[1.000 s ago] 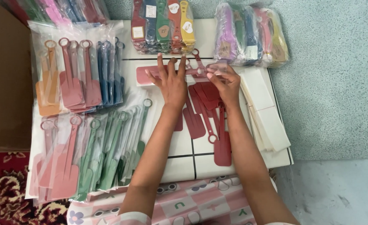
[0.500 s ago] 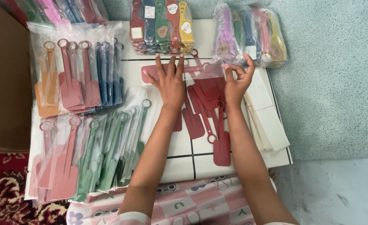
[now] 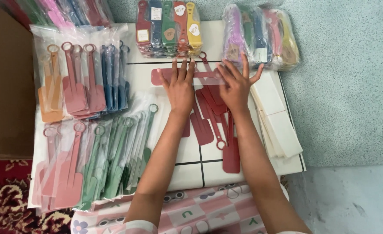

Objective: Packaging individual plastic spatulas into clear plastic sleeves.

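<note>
Red plastic spatula-shaped tags (image 3: 213, 112) lie in a loose pile on the white tiled board (image 3: 200, 167), just in front of the person. One of them, slipped into a clear sleeve (image 3: 187, 77), lies crosswise at the top of the pile. Both hands press flat on it: the left hand (image 3: 180, 86) rests palm down with fingers straight and together over the sleeve's left part, and the right hand (image 3: 236, 84) lies palm down with fingers spread over its right part. Neither hand grips anything. To the left sit bagged bundles of orange, pink and blue tags (image 3: 81, 80) and, nearer the person, pink and green ones (image 3: 96, 162). Beyond the hands stands a stack of mixed-colour tags (image 3: 167, 28), with a wrapped bundle (image 3: 260, 37) beside it. White strips (image 3: 280, 121) lie just right of the right forearm.
</note>
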